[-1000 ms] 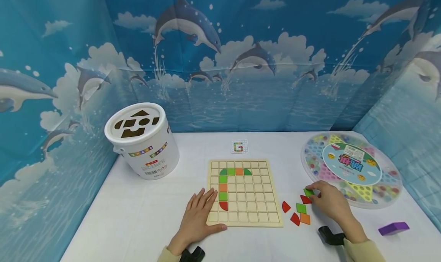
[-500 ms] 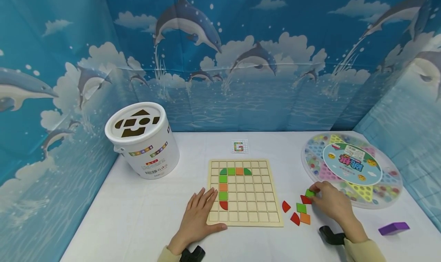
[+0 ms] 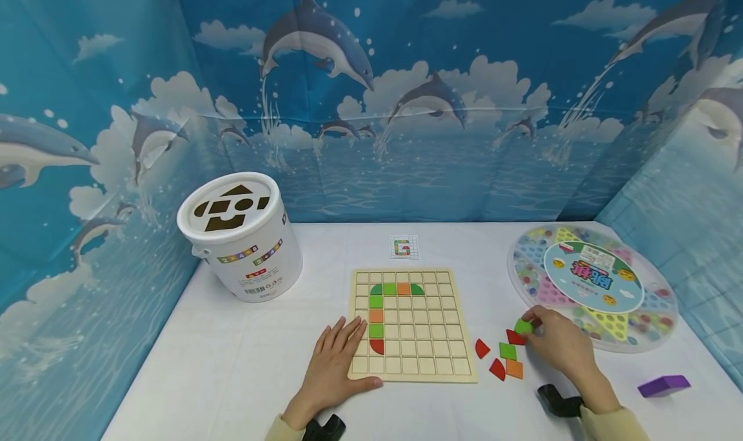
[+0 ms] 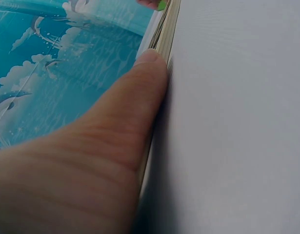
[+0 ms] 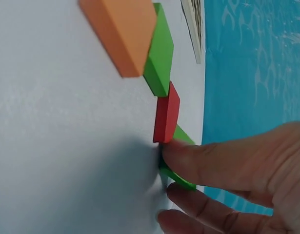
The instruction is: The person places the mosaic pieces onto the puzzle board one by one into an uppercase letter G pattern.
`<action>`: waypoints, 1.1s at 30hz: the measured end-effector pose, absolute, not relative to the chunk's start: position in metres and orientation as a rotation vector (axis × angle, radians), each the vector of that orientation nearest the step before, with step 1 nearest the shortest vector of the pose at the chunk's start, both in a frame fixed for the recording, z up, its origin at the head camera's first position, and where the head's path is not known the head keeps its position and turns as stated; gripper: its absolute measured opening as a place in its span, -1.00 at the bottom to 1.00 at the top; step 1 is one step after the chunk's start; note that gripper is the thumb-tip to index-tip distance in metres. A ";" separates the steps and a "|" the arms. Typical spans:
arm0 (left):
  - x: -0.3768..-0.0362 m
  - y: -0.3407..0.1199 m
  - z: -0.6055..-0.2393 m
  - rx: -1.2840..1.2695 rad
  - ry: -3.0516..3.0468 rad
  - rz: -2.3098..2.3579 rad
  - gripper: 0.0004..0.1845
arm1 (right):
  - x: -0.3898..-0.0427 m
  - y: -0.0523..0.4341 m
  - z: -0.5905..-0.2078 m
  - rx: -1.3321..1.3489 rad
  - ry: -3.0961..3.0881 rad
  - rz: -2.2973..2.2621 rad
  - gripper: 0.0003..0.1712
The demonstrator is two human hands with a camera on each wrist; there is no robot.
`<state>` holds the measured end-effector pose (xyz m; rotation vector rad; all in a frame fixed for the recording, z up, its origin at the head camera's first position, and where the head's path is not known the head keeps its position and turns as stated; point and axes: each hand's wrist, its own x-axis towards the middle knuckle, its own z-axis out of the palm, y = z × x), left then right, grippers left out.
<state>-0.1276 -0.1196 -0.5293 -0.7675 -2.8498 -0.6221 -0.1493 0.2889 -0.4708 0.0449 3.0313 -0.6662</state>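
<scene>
While right hand (image 3: 560, 344) pinches a green tile (image 3: 524, 326) off the loose pile, left hand (image 3: 336, 363) lies flat, fingers straight, on the grid board (image 3: 412, 370) lower-left corner.
Progress, my read: roughly half done. On the board: top row and left column of the G shown on the pattern card (image 3: 403, 247) are filled, seven tiles in. Bottom row and the inner hook look open. Left on the table right of the board: red quarter (image 3: 481, 347), green square (image 3: 507, 350), red quarter (image 3: 496, 368), orange square (image 3: 513, 367), one more red tile (image 3: 513, 337) touching the pinched green one. White bucket (image 3: 240, 241) has its lid on, contents hidden. Round clear case (image 3: 592, 285) holds marbles, closed.
</scene>
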 end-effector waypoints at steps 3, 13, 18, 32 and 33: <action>-0.128 -0.119 -0.529 -0.765 -2.856 -0.617 0.04 | -0.148 0.288 -0.471 0.066 3.041 -0.690 -0.77; -0.127 -0.119 -0.529 -0.767 -2.844 -0.586 0.05 | -0.147 0.278 -0.469 0.027 3.162 -0.734 -0.79; -0.127 -0.119 -0.528 -0.766 -2.836 -0.605 0.05 | -0.146 0.257 -0.465 -0.010 3.186 -0.768 -0.79; -0.128 -0.119 -0.529 -0.767 -2.842 -0.628 0.05 | -0.144 0.179 -0.465 -0.374 3.136 -0.879 -0.77; -0.128 -0.119 -0.529 -0.768 -2.841 -0.628 0.05 | -0.145 0.175 -0.466 -0.400 3.130 -0.884 -0.76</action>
